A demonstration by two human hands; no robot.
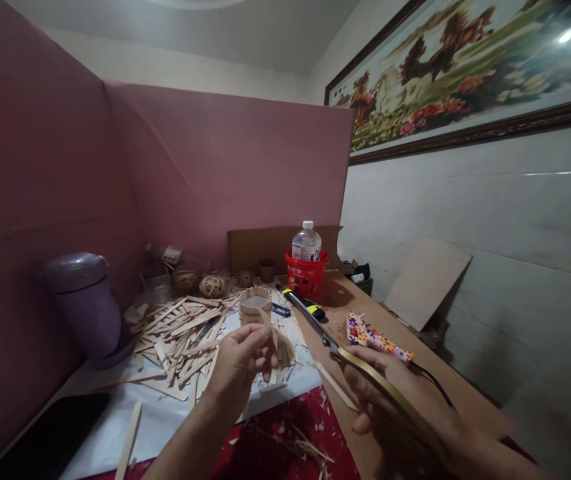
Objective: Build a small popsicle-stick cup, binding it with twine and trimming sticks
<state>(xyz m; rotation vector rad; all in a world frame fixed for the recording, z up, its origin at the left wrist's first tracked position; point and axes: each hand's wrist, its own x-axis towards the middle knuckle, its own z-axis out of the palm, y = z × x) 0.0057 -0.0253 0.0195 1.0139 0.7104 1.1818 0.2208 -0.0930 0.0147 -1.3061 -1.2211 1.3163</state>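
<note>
My left hand (245,357) is closed in a pinch on a thin wooden craft stick (267,318), which points up and forward. Just beyond it stands a round cup (254,317) with craft sticks around its side, partly hidden by the hand. In my right hand (380,383) is a pair of scissors (334,347) with gold-coloured handles; the blades reach forward and left and look nearly together. A floral-patterned glue gun (378,340) with a black cord lies just past the right hand.
Loose craft sticks (180,343) lie heaped on white paper at left. Behind are a purple lidded container (85,307), twine-wrapped balls (212,287) and a red bucket (307,275) holding a plastic bottle (307,241). A blue cutter (280,309) lies centrally; a black tablet-like slab (50,437) sits front left.
</note>
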